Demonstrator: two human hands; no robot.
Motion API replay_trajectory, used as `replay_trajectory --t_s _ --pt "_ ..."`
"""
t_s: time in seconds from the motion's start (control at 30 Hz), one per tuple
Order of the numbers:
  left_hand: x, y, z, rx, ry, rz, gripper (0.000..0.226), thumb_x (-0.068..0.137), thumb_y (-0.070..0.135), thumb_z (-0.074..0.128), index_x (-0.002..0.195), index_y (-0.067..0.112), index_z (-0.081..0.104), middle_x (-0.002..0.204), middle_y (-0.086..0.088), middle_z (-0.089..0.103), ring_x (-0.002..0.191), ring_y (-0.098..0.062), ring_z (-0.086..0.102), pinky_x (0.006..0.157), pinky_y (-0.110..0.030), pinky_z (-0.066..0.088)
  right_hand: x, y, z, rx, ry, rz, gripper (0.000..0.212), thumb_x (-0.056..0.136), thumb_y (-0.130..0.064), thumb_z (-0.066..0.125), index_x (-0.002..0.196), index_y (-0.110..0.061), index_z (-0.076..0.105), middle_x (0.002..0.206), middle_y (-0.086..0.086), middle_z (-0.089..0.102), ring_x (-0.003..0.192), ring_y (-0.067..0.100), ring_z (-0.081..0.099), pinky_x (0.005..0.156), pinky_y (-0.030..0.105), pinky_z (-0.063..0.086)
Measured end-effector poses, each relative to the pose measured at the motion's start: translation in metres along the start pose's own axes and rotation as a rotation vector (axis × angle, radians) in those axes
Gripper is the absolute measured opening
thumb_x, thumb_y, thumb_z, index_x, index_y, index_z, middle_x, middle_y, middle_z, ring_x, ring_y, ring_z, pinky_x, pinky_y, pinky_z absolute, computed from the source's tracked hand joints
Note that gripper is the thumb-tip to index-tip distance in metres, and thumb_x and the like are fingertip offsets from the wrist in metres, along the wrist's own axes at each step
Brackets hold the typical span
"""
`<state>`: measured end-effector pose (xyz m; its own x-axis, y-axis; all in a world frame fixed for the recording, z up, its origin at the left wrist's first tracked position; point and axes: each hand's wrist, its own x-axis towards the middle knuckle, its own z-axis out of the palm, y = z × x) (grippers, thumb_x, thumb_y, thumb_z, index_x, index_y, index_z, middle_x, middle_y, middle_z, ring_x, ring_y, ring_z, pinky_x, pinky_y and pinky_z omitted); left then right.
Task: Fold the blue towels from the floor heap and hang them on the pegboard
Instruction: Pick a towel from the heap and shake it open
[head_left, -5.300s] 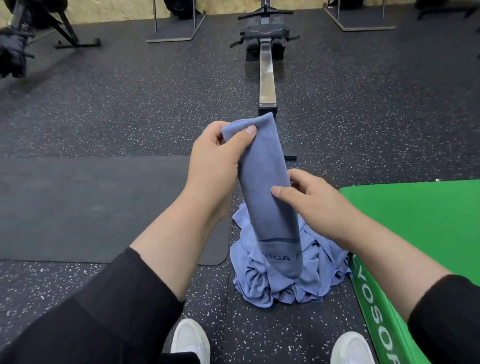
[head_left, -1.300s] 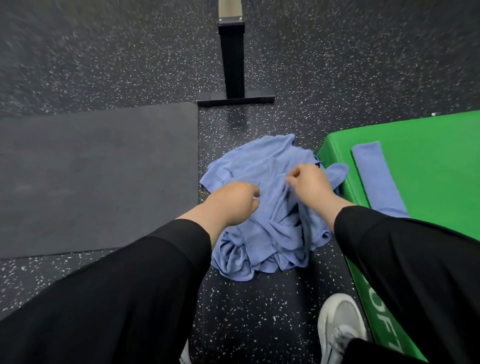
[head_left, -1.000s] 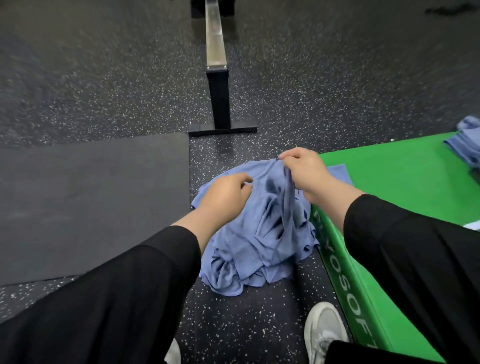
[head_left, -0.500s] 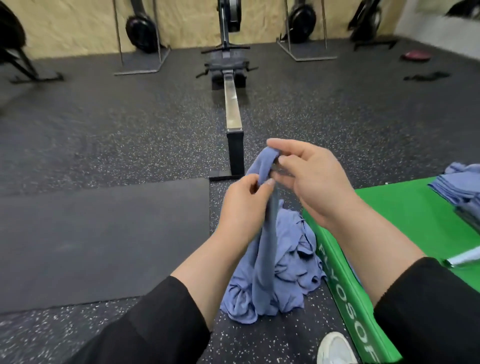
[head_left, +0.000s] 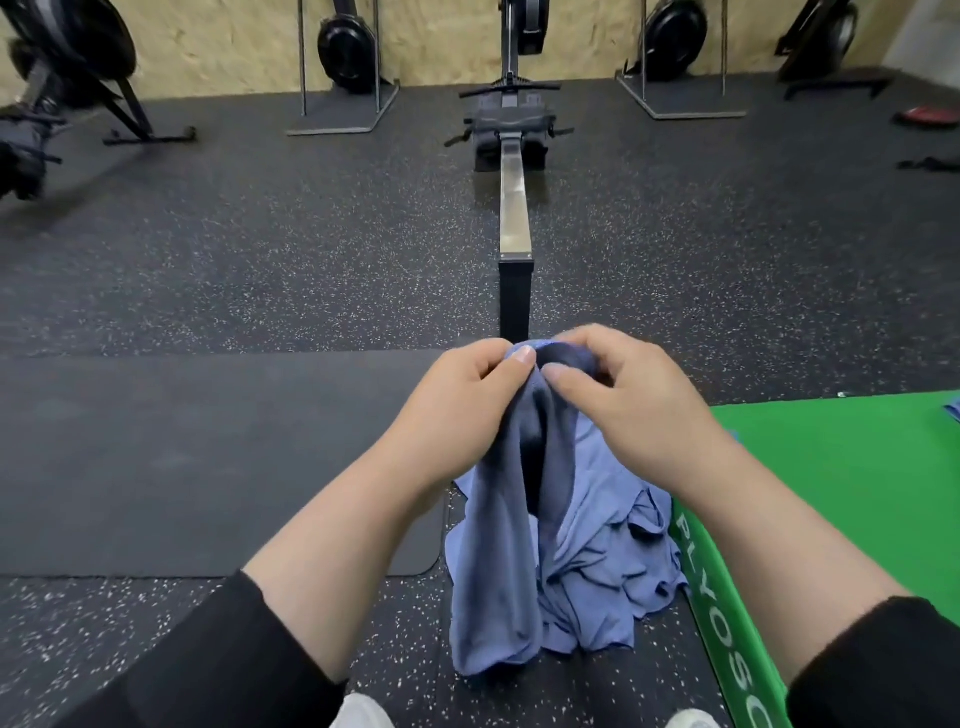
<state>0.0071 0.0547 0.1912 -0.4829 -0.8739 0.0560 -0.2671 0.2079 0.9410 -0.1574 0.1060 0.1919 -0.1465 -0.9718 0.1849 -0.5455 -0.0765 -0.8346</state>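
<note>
A dark mat (head_left: 208, 462) lies flat on the speckled floor (head_left: 260, 249) at the left, its near right corner just beside the towels. The left hand (head_left: 462, 410) comes next, sleeve pushed back, its thumb and fingers pinching the top edge of a blue towel (head_left: 498, 571). That towel hangs straight down from both hands, bunched into a long drape whose lower end reaches floor level near the heap (head_left: 613, 561) of crumpled blue towels just behind it. The right hand (head_left: 634, 400) pinches the same top edge, thumb tip close to the left thumb; how much cloth its grip encloses is hard to tell, since the fingers curl over the fold. Beyond the hands a rowing machine (head_left: 514, 171) runs away toward the wall. At the right, a green box (head_left: 831, 493) with white lettering stands touching the heap
</note>
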Motion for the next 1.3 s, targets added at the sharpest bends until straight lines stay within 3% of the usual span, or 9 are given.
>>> replay_trajectory --t_s 0.1,0.23,0.33,0.47,0.7,0.9,1.0,1.07,1.3 --pt "0.007 -0.007 0.001 0.054 0.008 -0.011 0.033 0.100 0.037 0.058 0.084 0.008 0.060 0.072 -0.002 0.058 0.068 -0.013 0.047 0.067 -0.034 0.037 0.010 0.007 0.000 -0.022 0.078 0.004 0.028 0.097 -0.021 0.058 0.073 -0.008 0.059 0.057 -0.011 0.044 0.056 0.005 0.038 0.054 0.023 0.032" --pt "0.011 -0.017 -0.001 0.260 -0.001 -0.034 0.004 0.091 0.029 0.068 0.094 0.029 0.066 0.077 0.009 0.070 0.070 -0.007 0.063 0.067 -0.028 0.049 0.019 0.014 -0.001 0.008 0.151 0.038 0.023 0.099 -0.020 0.054 0.081 -0.018 0.069 0.064 -0.011 0.062 0.061 0.003 0.049 0.060 0.028 0.040" --pt "0.010 -0.026 -0.005 0.389 -0.026 -0.089 0.003 0.090 0.030 0.066 0.090 0.030 0.063 0.068 0.006 0.065 0.057 -0.006 0.054 0.060 -0.031 0.048 0.021 0.021 -0.006 0.078 0.249 0.081 0.022 0.099 -0.017 0.055 0.090 -0.024 0.074 0.078 0.000 0.071 0.068 0.008 0.055 0.065 0.033 0.044" --pt "0.008 -0.030 -0.009 0.378 -0.137 -0.169 0.029 0.098 0.035 0.062 0.081 0.012 0.062 0.070 -0.011 0.070 0.055 -0.016 0.057 0.059 -0.028 0.048 0.022 0.027 -0.016 0.056 0.293 0.096 0.024 0.100 -0.015 0.052 0.090 -0.022 0.072 0.071 -0.017 0.062 0.062 -0.006 0.052 0.061 0.017 0.036" --pt "0.008 -0.036 -0.004 0.207 -0.059 -0.115 0.035 0.097 0.043 0.050 0.078 0.014 0.058 0.072 -0.003 0.059 0.071 -0.013 0.052 0.088 -0.047 0.056 0.013 0.027 -0.024 0.073 0.199 0.102 0.016 0.096 -0.024 0.061 0.085 -0.019 0.072 0.072 -0.009 0.064 0.066 0.003 0.049 0.061 0.019 0.041" --pt "0.009 -0.025 0.003 0.216 0.072 -0.056 0.034 0.102 0.033 0.055 0.072 0.017 0.056 0.059 0.014 0.047 0.056 -0.004 0.038 0.053 -0.020 0.030 0.007 0.021 -0.021 -0.009 0.007 0.076 0.015 0.087 -0.039 0.073 0.088 -0.024 0.074 0.075 -0.018 0.070 0.068 -0.007 0.058 0.063 0.011 0.040" --pt "0.006 -0.021 0.009 0.160 0.048 -0.030 0.033 0.099 0.032 0.061 0.071 0.015 0.058 0.056 0.013 0.044 0.053 -0.004 0.035 0.050 -0.017 0.027 0.007 0.020 -0.016 -0.067 -0.117 0.051 0.018 0.083 -0.043 0.075 0.095 -0.029 0.075 0.087 -0.017 0.074 0.083 -0.006 0.065 0.077 0.015 0.048" --pt "0.006 -0.020 0.010 0.134 0.037 -0.020 0.027 0.097 0.033 0.065 0.078 0.013 0.064 0.063 0.004 0.058 0.059 -0.006 0.044 0.056 -0.021 0.034 0.007 0.020 -0.014 -0.088 -0.141 0.027 0.011 0.089 -0.034 0.073 0.083 -0.025 0.075 0.077 -0.011 0.074 0.074 0.001 0.067 0.074 0.022 0.050" --pt "0.008 -0.032 0.003 0.404 -0.001 -0.123 0.012 0.088 0.020 0.059 0.089 0.031 0.057 0.077 0.001 0.067 0.064 -0.013 0.053 0.061 -0.031 0.044 0.011 0.028 -0.019 -0.106 0.136 0.043 0.023 0.097 -0.026 0.062 0.078 -0.015 0.069 0.071 -0.010 0.066 0.068 0.004 0.055 0.069 0.024 0.042"
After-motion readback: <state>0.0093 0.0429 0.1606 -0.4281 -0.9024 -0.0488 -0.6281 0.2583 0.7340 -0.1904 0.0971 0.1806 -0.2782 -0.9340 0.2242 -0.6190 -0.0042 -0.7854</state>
